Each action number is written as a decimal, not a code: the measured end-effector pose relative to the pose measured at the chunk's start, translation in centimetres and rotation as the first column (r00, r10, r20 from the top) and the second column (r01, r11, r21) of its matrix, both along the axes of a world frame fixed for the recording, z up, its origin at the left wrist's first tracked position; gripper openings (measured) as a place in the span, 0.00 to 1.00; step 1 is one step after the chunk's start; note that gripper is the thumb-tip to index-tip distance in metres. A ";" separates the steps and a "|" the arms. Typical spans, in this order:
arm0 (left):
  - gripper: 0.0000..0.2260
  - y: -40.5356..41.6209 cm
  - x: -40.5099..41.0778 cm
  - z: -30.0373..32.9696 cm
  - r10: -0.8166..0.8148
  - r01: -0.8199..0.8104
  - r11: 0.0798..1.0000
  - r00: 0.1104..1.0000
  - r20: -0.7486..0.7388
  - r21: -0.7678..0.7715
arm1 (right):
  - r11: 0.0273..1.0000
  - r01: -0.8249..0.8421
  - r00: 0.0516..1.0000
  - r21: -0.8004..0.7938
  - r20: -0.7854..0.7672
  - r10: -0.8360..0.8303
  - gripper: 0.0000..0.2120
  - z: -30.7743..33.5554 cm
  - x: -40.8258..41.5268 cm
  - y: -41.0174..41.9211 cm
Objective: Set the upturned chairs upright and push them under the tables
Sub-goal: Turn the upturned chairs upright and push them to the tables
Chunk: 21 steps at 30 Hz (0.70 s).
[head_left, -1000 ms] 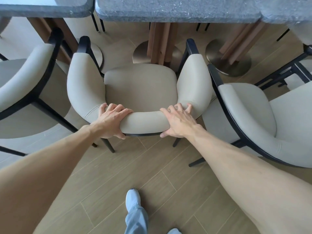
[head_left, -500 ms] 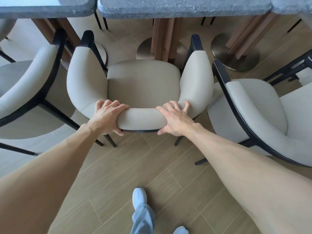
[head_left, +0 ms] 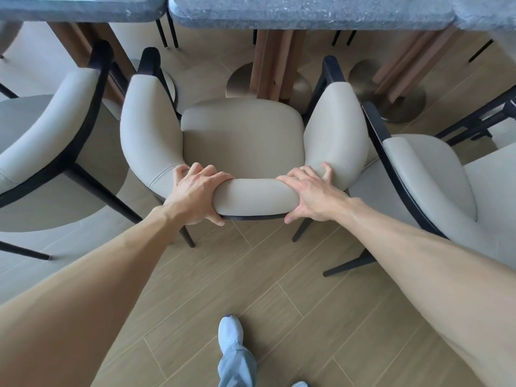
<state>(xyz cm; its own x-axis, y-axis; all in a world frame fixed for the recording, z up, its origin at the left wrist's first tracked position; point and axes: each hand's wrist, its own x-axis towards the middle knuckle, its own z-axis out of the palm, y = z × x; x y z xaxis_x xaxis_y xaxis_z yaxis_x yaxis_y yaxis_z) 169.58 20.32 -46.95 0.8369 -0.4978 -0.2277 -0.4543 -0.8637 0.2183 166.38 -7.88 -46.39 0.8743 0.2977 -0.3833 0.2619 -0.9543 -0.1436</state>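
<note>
A beige upholstered chair (head_left: 243, 135) with a black frame stands upright on the wooden floor, its seat facing the grey stone-topped table (head_left: 307, 12). My left hand (head_left: 195, 195) grips the left part of the curved backrest, fingers over the top and thumb underneath. My right hand (head_left: 310, 195) grips the right part of the backrest the same way. The chair's front edge sits close to the table's wooden pedestal (head_left: 270, 62), a little short of the table edge.
Another beige chair (head_left: 47, 141) stands close on the left and one more (head_left: 435, 177) on the right, both near the held chair's arms. A second grey table (head_left: 78, 7) is at top left. My shoe (head_left: 230, 331) is on the plank floor below.
The chair has slid forward toward the table with both hands still gripping the backrest. My foot has stepped forward after it.
</note>
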 end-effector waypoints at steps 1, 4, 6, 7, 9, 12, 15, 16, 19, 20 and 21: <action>0.42 0.0 -0.2 -0.2 0.000 -0.001 1.000 1.000 -0.006 -0.004 | 1.000 -0.001 1.000 -0.009 -0.011 0.001 0.46 0.0 -0.1 -0.1; 0.42 -0.3 -0.1 -0.4 0.003 -0.003 1.000 1.000 0.005 -0.014 | 1.000 0.010 1.000 -0.007 -0.013 -0.011 0.46 0.0 0.2 -0.3; 0.43 -0.4 -0.1 -0.3 -0.007 0.007 1.000 1.000 -0.005 0.002 | 1.000 0.024 0.998 -0.011 -0.050 -0.025 0.48 0.4 0.2 0.0; 0.44 -0.4 -0.2 -0.3 -0.010 0.010 1.000 1.000 -0.012 0.004 | 1.000 0.030 0.997 -0.009 -0.067 -0.031 0.48 0.7 0.2 0.0; 0.42 -0.6 -0.3 0.2 0.009 -0.009 1.000 0.998 -0.061 0.002 | 0.998 0.054 0.992 -0.012 -0.118 -0.055 0.49 1.5 0.2 0.1; 0.36 -1.2 -0.3 2.3 0.149 -0.179 0.975 0.966 -0.211 -0.130 | 0.964 0.219 0.971 0.150 -0.132 -0.200 0.41 3.6 -0.3 1.7; 0.29 -2.5 -0.9 4.9 0.322 -0.501 0.741 0.849 -0.419 -0.446 | 0.732 0.449 0.887 0.512 -0.156 -0.435 0.32 6.6 -0.8 3.7; 0.26 -3.0 -1.3 5.9 0.341 -0.589 0.610 0.799 -0.496 -0.530 | 0.640 0.480 0.860 0.600 -0.178 -0.478 0.31 7.6 -1.1 4.2; 0.22 -4.8 -2.4 9.5 0.350 -0.698 0.263 0.712 -0.609 -0.665 | 0.389 0.504 0.793 0.771 -0.233 -0.563 0.29 10.9 -2.3 5.0; 0.20 -5.5 -2.8 10.8 0.351 -0.693 0.197 0.710 -0.611 -0.693 | 0.323 0.497 0.779 0.805 -0.249 -0.576 0.28 12.0 -2.8 4.9; 0.20 -6.2 -3.3 12.0 0.350 -0.677 0.157 0.719 -0.600 -0.719 | 0.282 0.481 0.775 0.830 -0.252 -0.580 0.27 12.9 -3.5 4.4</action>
